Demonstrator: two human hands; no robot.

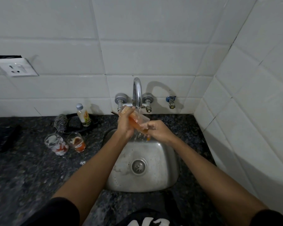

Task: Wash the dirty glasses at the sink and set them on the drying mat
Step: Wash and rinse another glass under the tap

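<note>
Orange-stained glass (134, 119) lies tilted under the running tap (137, 92), over the sink (142, 181). Its long side slants from upper left down to lower right. Left hand (126, 126) grips it. Right hand (157, 130) pinches the low end. Two dirty glasses (65, 143) stand on the counter (31, 173).

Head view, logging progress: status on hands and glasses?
Both hands, left and right, grip tilted clear glass under running chrome tap. Two soiled orange-stained glasses wait on dark counter. Steel sink unobstructed.
</note>
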